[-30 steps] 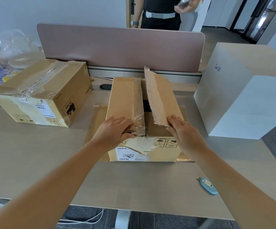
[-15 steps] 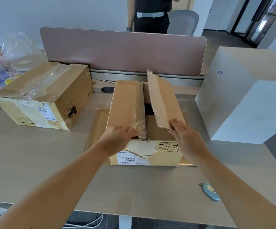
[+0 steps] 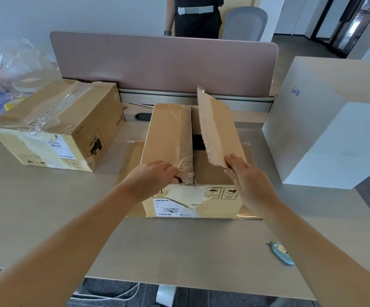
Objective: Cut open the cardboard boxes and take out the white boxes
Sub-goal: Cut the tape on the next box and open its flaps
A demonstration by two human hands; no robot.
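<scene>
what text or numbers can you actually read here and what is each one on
"So18", handwritten in blue on the large white box.
"UN 3481", in a hazard mark on the side of the taped cardboard box at left.
"pico", printed sideways on that same side, looks like a brand; small, not certain.
Shipping labels and barcodes on both cardboard boxes: too small to read.
Handling symbols on the front of the opened cardboard box: pictures only.

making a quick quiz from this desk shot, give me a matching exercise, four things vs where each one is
Things:
1. box cutter
2. taped cardboard box
3. white box
4. open cardboard box

Places:
A. far left of the desk
B. middle of the desk, under both hands
C. near desk edge, on the right
D. right side of the desk, standing tall

Pairs: 1-C, 2-A, 3-D, 4-B
</scene>
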